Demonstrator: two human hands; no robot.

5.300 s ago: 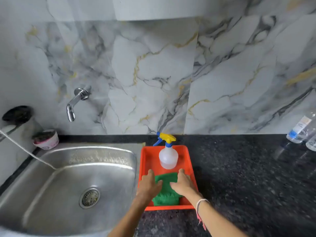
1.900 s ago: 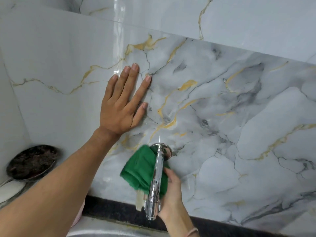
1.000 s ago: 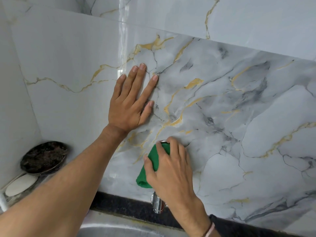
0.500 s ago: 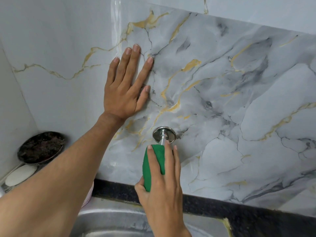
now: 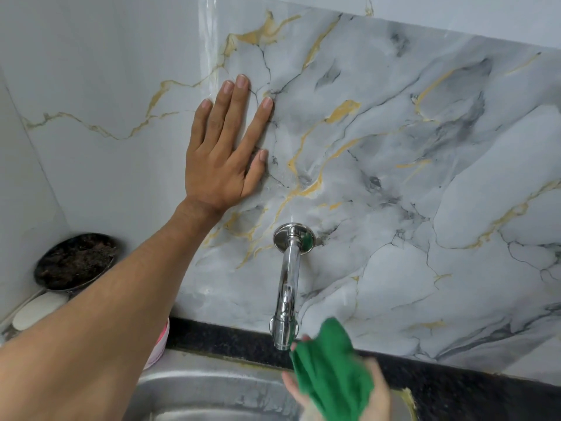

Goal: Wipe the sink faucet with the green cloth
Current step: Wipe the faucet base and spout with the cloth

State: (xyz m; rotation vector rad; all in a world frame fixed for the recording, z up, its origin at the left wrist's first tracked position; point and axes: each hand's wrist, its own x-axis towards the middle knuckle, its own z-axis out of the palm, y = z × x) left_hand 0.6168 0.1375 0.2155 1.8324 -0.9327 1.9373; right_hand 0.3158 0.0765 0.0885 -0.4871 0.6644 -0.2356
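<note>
The green cloth (image 5: pixel 332 370) sits bunched in our right hand (image 5: pixel 349 396), just below and right of the chrome faucet (image 5: pixel 287 294) spout. Our left hand (image 5: pixel 223 153) presses flat, fingers spread, on the marble wall (image 5: pixel 409 177) above the steel sink (image 5: pixel 212 393).

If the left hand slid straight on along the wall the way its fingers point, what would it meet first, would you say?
The left hand lies flat on the marble wall, fingers pointing up and slightly right. That line looks free: only bare tile as far as the picture shows. The faucet sits below it, off that path.
</note>
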